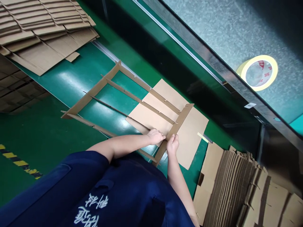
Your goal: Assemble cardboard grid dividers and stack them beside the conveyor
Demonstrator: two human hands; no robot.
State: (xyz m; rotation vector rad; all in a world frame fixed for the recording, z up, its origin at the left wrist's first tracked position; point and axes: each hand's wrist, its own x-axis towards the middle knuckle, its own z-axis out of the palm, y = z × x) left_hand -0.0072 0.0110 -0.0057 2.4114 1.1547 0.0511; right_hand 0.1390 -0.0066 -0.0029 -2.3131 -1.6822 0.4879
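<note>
Cardboard divider frame (132,96) lies before you on the green tabletop (85,67), its right end above a flat cardboard sheet (194,135) and its near-left corner seeming to reach past the table's edge. As a judgement, it looks partly assembled: four long strips run between a left cross strip (97,88) and a right cross strip (181,119), and the left joints look slotted. What seems left is seating the right-hand joints, one of which is at your hands, and perhaps filling the notches midway along the strips, where no crosspiece sits; whether the far right joints are fully home is too small to tell. Your left hand (156,136) is curled closed, apparently pinching the end of the third long strip (118,111), counted from the far side, though the fingers hide the exact grip. Your right hand (172,145) is closed around the right cross strip, thumb uppermost, just beside the left. The frame is plain brown, its thin strips standing on edge, with small notches along their upper edges. Its outline slants somewhat, and its cells are long, open bays.
</note>
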